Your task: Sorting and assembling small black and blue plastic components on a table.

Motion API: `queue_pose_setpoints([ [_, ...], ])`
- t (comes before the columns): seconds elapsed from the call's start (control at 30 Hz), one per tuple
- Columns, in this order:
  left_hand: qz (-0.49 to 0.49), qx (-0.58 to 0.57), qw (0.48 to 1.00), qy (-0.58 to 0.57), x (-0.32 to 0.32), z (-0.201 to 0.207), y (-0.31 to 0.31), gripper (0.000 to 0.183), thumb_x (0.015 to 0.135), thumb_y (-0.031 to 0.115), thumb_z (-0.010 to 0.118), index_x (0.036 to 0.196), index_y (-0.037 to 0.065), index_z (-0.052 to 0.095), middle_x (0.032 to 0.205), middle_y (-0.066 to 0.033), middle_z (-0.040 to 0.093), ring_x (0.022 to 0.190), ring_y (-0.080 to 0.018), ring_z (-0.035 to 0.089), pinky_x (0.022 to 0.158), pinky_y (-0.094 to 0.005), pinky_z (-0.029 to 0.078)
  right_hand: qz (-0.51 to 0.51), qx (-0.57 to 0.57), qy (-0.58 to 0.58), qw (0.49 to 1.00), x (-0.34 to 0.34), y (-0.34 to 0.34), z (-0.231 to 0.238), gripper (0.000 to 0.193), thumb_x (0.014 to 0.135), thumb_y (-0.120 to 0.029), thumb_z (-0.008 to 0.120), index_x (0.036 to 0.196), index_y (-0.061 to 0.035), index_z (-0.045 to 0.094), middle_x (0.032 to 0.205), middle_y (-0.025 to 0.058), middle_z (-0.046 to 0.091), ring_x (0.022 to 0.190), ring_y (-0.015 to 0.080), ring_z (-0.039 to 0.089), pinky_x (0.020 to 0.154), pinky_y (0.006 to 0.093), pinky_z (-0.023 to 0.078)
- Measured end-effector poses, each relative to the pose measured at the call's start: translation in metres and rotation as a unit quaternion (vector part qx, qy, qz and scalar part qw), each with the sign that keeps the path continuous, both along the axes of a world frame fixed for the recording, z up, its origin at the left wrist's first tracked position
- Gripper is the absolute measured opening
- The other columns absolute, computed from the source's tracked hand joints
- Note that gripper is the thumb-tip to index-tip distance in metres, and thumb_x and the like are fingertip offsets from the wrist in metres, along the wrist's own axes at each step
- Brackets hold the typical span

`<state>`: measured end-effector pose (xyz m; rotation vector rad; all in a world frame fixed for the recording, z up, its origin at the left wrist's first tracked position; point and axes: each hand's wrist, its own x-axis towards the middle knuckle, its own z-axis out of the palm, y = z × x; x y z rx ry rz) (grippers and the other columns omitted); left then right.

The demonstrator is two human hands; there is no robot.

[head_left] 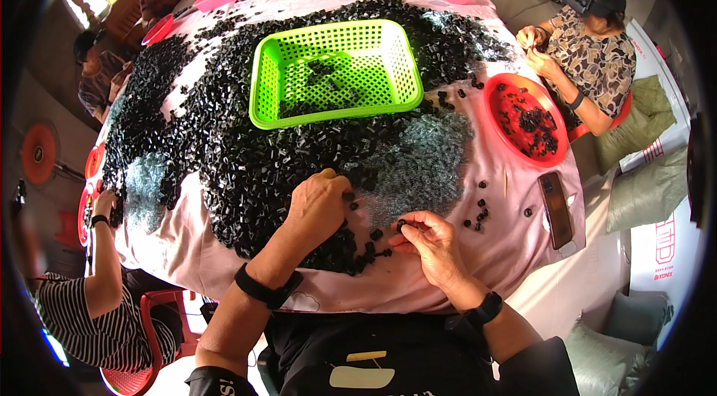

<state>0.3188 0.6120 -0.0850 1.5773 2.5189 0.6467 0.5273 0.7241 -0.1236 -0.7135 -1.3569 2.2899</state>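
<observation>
My left hand [317,206] is curled closed over the near edge of a wide heap of small black plastic parts [246,172]. Its fingertips face away from me, so what they hold is hidden; a dark piece shows beside them. To its right, my right hand [433,247] pinches a small black plastic part [402,225] between thumb and fingers, just above the pink cloth. Beyond both hands lies a patch of small clear bluish pieces [422,164]. A few loose black parts [478,215] are scattered right of my right hand.
A bright green basket [336,118] with some black parts inside stands on the heap. At right are a red basin [556,150] of parts and a phone [556,209]. One person [597,60] sits there; another in stripes [97,314] is at left. Others sit farther off.
</observation>
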Motion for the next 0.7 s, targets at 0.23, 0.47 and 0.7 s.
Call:
queue_pose_setpoints([
  [0.23, 0.009, 0.037, 0.999, -0.036, -0.012, -0.002, -0.004, 0.011, 0.083, 0.003, 0.059, 0.089, 0.003, 0.068, 0.087, -0.0138, 0.065, 0.085, -0.0355, 0.065, 0.074, -0.0428, 0.052, 0.006, 0.013, -0.008, 1.0, 0.001, 0.001, -0.003, 0.018, 0.096, -0.005, 0.062, 0.112, 0.0022, 0.062, 0.101, 0.0098, 0.068, 0.085, 0.0191, 0.07, 0.073, 0.0298, 0.061],
  [0.47, 0.007, 0.015, 1.0, -0.006, -0.007, -0.002, -0.005, 0.011, 0.082, 0.002, 0.06, 0.091, 0.004, 0.068, 0.088, -0.0134, 0.064, 0.086, -0.0358, 0.065, 0.075, -0.0433, 0.052, 0.01, 0.015, -0.001, 1.0, 0.002, 0.001, -0.006, 0.018, 0.097, -0.006, 0.061, 0.113, 0.0007, 0.061, 0.103, 0.0101, 0.068, 0.085, 0.0184, 0.07, 0.073, 0.029, 0.06],
  [0.7, -0.009, 0.004, 1.0, -0.003, 0.003, 0.004, -0.005, 0.013, 0.08, 0.002, 0.063, 0.09, 0.007, 0.069, 0.087, -0.0109, 0.062, 0.085, -0.034, 0.064, 0.072, -0.0432, 0.052, 0.014, 0.027, -0.006, 1.0, 0.002, 0.002, -0.001, 0.017, 0.097, -0.006, 0.061, 0.113, -0.0001, 0.062, 0.103, 0.0094, 0.068, 0.085, 0.0176, 0.07, 0.074, 0.0286, 0.06],
])
